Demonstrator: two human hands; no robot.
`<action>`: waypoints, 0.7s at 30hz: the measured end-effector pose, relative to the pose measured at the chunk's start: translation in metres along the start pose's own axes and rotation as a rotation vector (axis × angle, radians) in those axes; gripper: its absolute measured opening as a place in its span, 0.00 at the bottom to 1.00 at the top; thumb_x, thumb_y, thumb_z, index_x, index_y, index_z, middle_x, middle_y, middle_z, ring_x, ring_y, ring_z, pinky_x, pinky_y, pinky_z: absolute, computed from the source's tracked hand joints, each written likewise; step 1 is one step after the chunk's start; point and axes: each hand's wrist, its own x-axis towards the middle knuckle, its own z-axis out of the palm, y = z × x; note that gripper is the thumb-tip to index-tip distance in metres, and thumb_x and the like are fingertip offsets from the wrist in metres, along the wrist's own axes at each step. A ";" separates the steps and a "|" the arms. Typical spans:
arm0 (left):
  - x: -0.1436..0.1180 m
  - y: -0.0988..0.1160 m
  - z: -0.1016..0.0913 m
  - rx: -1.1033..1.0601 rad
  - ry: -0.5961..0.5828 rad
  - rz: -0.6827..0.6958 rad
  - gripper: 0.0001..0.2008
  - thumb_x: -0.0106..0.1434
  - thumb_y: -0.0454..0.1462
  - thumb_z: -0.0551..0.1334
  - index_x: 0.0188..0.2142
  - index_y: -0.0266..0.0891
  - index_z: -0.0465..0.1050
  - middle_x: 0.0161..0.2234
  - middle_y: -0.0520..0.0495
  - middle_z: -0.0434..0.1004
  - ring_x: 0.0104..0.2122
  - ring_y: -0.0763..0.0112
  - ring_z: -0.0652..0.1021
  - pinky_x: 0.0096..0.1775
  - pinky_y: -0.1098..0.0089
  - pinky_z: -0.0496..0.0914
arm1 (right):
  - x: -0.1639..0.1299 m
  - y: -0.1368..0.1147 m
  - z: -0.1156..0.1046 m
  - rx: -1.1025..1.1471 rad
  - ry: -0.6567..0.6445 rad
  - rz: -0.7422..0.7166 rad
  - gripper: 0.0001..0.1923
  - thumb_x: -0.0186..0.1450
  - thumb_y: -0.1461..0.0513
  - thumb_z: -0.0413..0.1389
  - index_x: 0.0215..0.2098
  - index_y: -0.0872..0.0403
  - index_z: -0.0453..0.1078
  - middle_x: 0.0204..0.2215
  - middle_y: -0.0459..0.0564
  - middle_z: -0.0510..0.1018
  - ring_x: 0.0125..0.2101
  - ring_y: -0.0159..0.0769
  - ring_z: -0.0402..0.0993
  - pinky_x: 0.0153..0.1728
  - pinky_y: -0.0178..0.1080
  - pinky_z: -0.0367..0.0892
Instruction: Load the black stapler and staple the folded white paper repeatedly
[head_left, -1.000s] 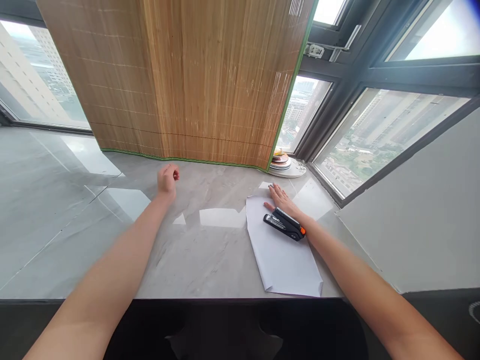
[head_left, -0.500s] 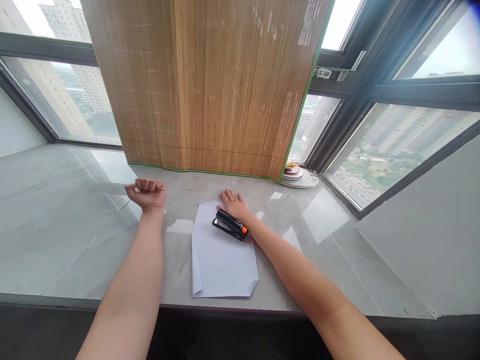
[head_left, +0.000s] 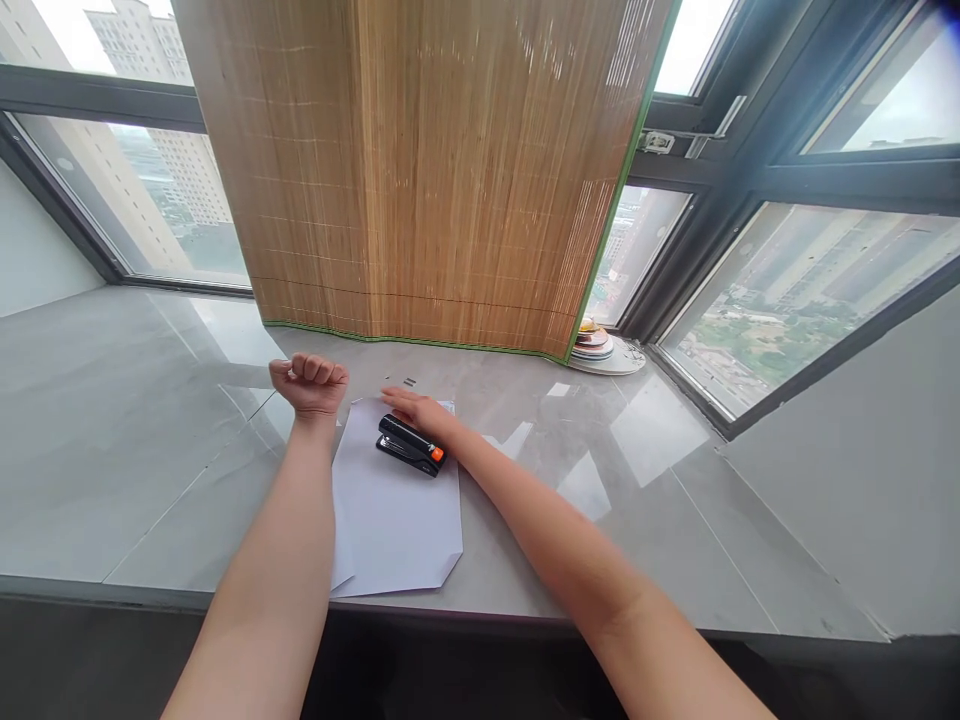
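Black stapler (head_left: 409, 446) on white paper (head_left: 396, 500), long axis running 10 to 4 o'clock, orange end toward 4. Right hand (head_left: 420, 409) flat at its 12 o'clock, fingers pressed together, extended toward 9. Left hand (head_left: 311, 382) at 10 o'clock, curled into a fist, holding nothing visible.

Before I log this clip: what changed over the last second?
The left hand closed into a fist and came in beside the paper. The right hand stayed flat on the paper's far end, next to the stapler, which still lies on it.
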 end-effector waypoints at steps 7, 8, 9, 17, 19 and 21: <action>0.002 -0.008 0.005 0.017 0.014 -0.113 0.33 0.66 0.59 0.54 0.24 0.39 0.36 0.20 0.54 0.32 0.17 0.74 0.46 0.21 0.67 0.52 | -0.032 0.008 -0.012 0.153 -0.102 -0.055 0.22 0.78 0.58 0.54 0.67 0.44 0.76 0.75 0.40 0.66 0.76 0.37 0.58 0.76 0.44 0.55; 0.002 -0.008 0.006 -0.002 0.000 -0.134 0.34 0.66 0.59 0.55 0.23 0.39 0.37 0.19 0.54 0.33 0.17 0.74 0.47 0.21 0.67 0.53 | -0.042 0.014 -0.014 0.159 -0.089 -0.047 0.22 0.78 0.59 0.54 0.68 0.44 0.76 0.74 0.40 0.67 0.76 0.37 0.59 0.76 0.45 0.56; 0.001 -0.009 0.008 -0.013 -0.014 -0.164 0.34 0.65 0.59 0.56 0.23 0.40 0.37 0.19 0.54 0.34 0.16 0.75 0.48 0.21 0.67 0.54 | -0.053 0.021 -0.018 0.164 -0.075 -0.036 0.23 0.77 0.58 0.54 0.68 0.44 0.75 0.74 0.41 0.67 0.76 0.38 0.59 0.76 0.46 0.56; -0.020 -0.028 0.070 0.157 -0.259 -0.407 0.31 0.65 0.54 0.60 0.19 0.44 0.43 0.18 0.55 0.42 0.17 0.74 0.54 0.23 0.65 0.61 | -0.158 0.078 -0.060 0.177 0.018 0.048 0.25 0.77 0.53 0.53 0.69 0.46 0.75 0.73 0.45 0.70 0.75 0.43 0.62 0.76 0.49 0.57; -0.038 -0.042 0.099 0.277 -0.373 -0.390 0.26 0.63 0.49 0.62 0.20 0.44 0.48 0.20 0.54 0.47 0.19 0.72 0.57 0.25 0.65 0.60 | -0.166 0.082 -0.065 0.208 0.041 0.028 0.24 0.77 0.51 0.53 0.66 0.47 0.78 0.71 0.47 0.73 0.74 0.45 0.64 0.76 0.51 0.58; -0.058 -0.059 0.124 0.524 -0.482 -0.377 0.21 0.64 0.46 0.62 0.22 0.44 0.54 0.22 0.53 0.53 0.21 0.71 0.59 0.26 0.66 0.56 | -0.168 0.080 -0.068 0.260 0.108 0.023 0.23 0.76 0.49 0.54 0.61 0.47 0.81 0.67 0.50 0.77 0.73 0.48 0.67 0.74 0.53 0.61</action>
